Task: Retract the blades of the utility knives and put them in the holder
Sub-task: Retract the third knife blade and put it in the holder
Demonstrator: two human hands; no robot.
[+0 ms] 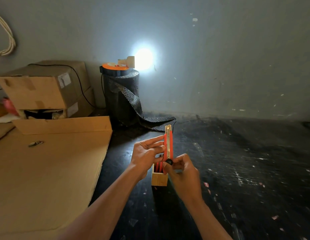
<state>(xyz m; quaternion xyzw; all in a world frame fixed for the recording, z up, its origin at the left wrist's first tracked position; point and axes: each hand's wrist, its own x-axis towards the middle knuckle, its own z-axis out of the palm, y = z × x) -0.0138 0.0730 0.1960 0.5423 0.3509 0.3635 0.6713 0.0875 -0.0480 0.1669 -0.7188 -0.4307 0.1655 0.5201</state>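
Both hands' grip (pixel 165 158) on upright red knife (pixel 168 144), tip up.

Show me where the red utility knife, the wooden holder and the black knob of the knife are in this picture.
red utility knife (pixel 168 142): head view, on the red body beside the metal rail.
wooden holder (pixel 159 179): head view, on its front wall below the rim.
black knob (pixel 169 161): head view, on the round knob at the knife's lower end.

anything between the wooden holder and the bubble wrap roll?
Head view: the red knife, held by both hands above the holder, crosses that line; past it, bare dark table up to the roll.
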